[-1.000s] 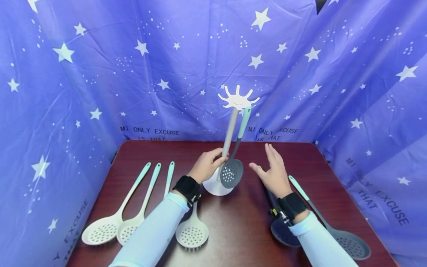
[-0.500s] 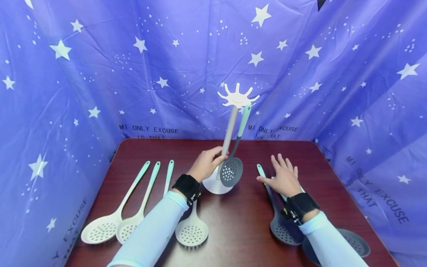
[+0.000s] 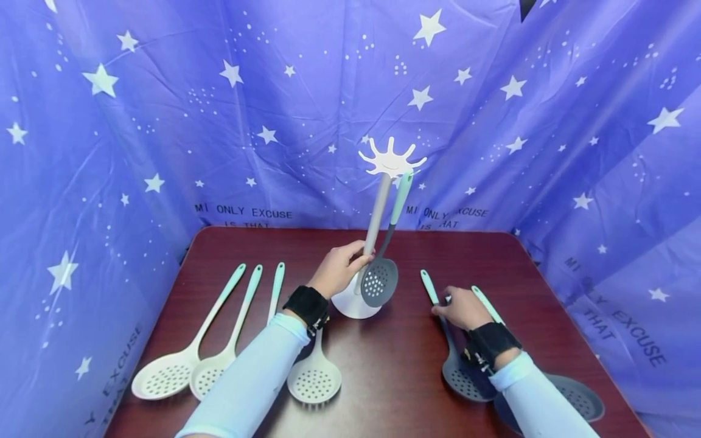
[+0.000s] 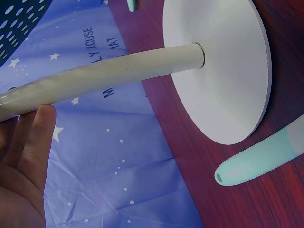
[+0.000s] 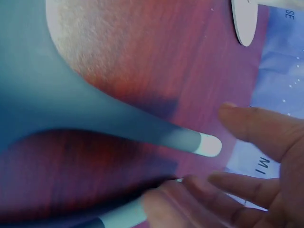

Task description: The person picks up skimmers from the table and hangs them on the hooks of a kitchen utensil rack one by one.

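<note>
One mint handle (image 5: 124,214) is under the right hand (image 3: 467,307) above the bench (image 3: 394,365), pinched or not I cannot tell; best close squarely, missing the neighbouring skimmer (image 3: 461,378), while the left hand (image 3: 339,271) grips the stand (image 3: 378,210).

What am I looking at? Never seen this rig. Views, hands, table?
No machine here: these are a person's bare hands. The wide picture is taken from the head, looking forward and down; each close one from a wrist, watching that hand's work. The left hand grips a white stand with a dark skimmer hanging from it. The right hand is at the dark utensils lying to the right; whether it grips one, I can't tell. Pale utensils lie to the left on the table.
</note>
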Demonstrator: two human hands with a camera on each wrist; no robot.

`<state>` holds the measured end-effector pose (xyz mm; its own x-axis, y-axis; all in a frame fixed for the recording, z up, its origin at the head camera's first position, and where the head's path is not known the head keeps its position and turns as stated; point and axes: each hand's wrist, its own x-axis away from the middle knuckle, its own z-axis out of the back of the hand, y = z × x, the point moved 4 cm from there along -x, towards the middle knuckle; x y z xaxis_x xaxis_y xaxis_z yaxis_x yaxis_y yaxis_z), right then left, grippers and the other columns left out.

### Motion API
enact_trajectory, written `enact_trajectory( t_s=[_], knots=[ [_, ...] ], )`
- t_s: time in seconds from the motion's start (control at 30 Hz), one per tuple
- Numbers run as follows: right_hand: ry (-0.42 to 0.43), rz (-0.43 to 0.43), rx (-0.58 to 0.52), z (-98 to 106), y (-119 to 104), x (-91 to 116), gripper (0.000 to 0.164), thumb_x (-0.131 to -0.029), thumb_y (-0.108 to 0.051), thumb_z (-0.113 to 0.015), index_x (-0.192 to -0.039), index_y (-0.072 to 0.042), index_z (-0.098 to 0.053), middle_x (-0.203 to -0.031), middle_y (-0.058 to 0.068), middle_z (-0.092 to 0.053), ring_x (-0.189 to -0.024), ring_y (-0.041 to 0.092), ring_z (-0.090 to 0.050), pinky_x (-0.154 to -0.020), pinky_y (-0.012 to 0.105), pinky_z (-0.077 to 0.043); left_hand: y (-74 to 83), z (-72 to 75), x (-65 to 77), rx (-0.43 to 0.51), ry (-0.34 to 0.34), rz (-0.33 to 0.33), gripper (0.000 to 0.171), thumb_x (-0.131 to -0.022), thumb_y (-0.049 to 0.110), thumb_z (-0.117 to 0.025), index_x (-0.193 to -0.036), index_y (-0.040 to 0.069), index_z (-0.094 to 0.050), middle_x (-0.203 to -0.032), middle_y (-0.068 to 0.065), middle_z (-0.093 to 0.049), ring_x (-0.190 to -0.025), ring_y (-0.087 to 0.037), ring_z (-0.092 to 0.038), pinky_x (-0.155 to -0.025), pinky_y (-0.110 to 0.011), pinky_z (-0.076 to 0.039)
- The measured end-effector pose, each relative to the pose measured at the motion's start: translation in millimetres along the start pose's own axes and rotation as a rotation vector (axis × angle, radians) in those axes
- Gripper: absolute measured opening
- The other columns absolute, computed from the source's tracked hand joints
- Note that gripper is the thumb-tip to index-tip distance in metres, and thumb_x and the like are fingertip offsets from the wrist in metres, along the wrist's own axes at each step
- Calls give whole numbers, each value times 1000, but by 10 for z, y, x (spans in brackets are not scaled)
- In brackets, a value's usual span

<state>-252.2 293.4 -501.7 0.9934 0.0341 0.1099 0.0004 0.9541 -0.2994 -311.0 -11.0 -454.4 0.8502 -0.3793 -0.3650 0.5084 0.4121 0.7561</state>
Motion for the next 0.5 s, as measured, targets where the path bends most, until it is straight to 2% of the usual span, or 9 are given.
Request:
enact_trajectory(
  t_s=[0.07, 0.2, 0.33, 0.5],
  knots=[
    [-37, -23, -20, -52, 21, 24, 41, -85, -28, -83, -109, 3, -69, -88, 14, -70, -64, 24, -64, -61, 41, -54, 7, 3, -1, -7, 1, -1, 20, -104, 34, -63, -116, 20, -71, -103, 9, -73, -97, -8, -66, -86, -32, -54],
    [-100, -70, -39, -152, 53, 85, 30, -86, -23, -82, -102, -2, -68, -75, 7, -63, -48, 19, -58, -47, 34, -49, 11, 6, 13, -8, -2, 1, 21, -104, 34, -63, -117, 21, -71, -104, 9, -73, -97, -7, -66, -84, -32, -54],
    [-107, -95, -46, -192, 55, 110, 22, -88, -19, -80, -93, -2, -66, -74, 7, -61, -47, 18, -60, -47, 32, -51, 24, 11, 28, 3, -2, -8, 25, -104, 33, -63, -120, 16, -71, -105, 7, -74, -97, -9, -67, -83, -33, -55],
    [-93, -91, -81, -200, 30, 113, 19, -88, -13, -78, -87, -2, -62, -75, 8, -61, -49, 17, -62, -47, 32, -53, 18, 6, 28, 4, 0, -10, 25, -104, 33, -63, -120, 15, -71, -104, 8, -74, -96, -8, -66, -83, -32, -54]
  ],
)
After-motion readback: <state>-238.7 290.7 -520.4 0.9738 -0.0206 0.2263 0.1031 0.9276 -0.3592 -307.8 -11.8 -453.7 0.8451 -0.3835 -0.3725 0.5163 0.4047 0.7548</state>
